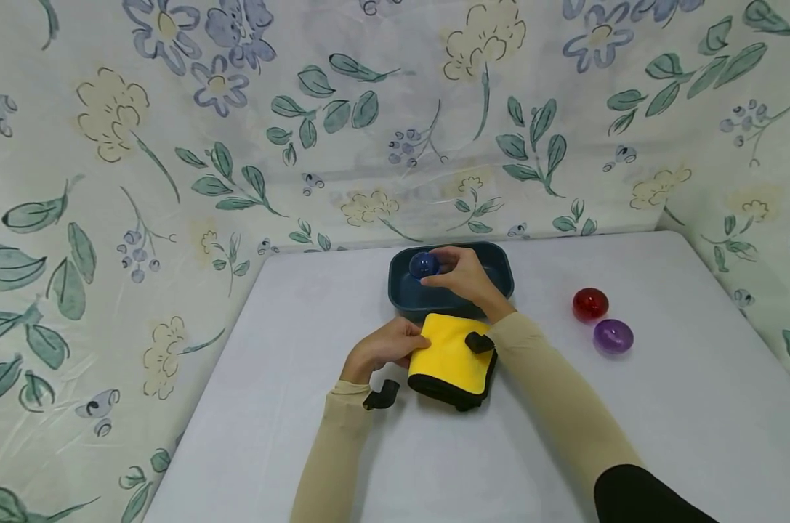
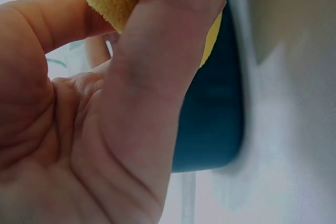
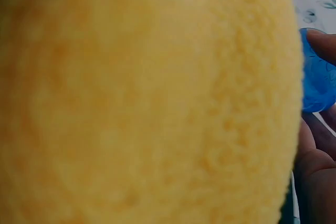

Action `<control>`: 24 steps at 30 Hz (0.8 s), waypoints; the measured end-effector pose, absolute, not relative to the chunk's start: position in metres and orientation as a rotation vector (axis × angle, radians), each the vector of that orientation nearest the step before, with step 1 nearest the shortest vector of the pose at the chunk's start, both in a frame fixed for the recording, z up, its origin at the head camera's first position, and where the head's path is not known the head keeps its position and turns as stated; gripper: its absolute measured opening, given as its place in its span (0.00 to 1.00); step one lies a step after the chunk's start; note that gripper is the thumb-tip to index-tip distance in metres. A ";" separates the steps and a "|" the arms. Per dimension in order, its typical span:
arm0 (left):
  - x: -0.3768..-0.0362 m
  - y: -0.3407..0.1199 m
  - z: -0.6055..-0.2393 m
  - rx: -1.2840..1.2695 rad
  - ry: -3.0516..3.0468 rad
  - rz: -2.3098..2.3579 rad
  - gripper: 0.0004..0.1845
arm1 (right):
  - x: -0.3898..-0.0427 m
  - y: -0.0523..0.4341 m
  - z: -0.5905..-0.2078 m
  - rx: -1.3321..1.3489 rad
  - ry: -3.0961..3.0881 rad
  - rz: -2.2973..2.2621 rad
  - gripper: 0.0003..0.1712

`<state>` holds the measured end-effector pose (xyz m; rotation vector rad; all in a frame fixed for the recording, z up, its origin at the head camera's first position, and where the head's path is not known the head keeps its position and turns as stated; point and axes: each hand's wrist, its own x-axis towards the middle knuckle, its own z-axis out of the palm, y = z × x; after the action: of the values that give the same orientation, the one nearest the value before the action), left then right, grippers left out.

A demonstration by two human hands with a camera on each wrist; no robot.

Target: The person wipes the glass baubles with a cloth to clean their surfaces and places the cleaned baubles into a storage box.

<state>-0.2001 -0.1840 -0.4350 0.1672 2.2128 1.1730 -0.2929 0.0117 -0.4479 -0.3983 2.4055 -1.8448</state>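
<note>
R hand (image 1: 458,274) pinched blue ball (image 1: 424,265) over teal tray (image 1: 401,290) nr table's (image 1: 316,312) far edge; L hand (image 1: 384,345) gripped yellow cloth (image 1: 448,356); red ball (image 1: 590,303), purple ball (image 1: 613,336) lay twd R edge.

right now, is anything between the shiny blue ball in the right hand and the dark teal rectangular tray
Nothing visible: in the head view the shiny blue ball, held by the right hand, shows against the dark teal rectangular tray. The yellow plush cloth in the left hand hides only part of the tray's near edge.
</note>
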 end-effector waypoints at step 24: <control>-0.203 -0.188 -0.439 0.152 2.221 1.142 0.16 | -0.304 -0.001 -0.463 -0.287 2.470 -1.591 0.35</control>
<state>-0.2028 -0.1880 -0.4386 0.1523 2.2211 1.1418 -0.3045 -0.0011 -0.4632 -0.2874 2.4698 -1.5912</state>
